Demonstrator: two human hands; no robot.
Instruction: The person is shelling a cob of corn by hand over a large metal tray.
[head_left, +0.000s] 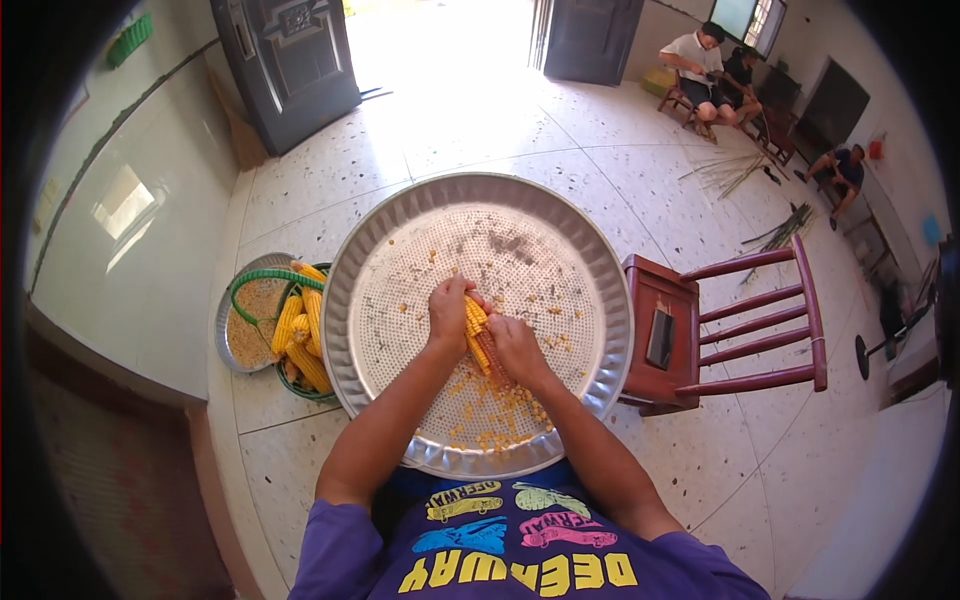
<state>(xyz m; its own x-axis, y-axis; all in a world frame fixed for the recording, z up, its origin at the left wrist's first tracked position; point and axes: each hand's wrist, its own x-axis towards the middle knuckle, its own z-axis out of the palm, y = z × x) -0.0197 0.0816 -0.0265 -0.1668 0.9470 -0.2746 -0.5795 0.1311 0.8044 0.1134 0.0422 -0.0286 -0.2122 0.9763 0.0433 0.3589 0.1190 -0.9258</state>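
Observation:
An ear of dried yellow corn is held between both hands above a round perforated metal sieve tray. Part of the ear is stripped, so reddish bare cob shows on its right side and lower end. My left hand grips the far end of the ear. Against its right side, my right hand is closed, with the thumb side near the remaining kernels. Loose kernels lie thickest on the near part of the tray, and a few are scattered farther out. The fingers hide some of the ear.
Left of the tray, a green basket holds several corn ears. Behind it sits a metal pan of grain. A red wooden chair with a phone on it stands at right. Seated people and strips are farther off.

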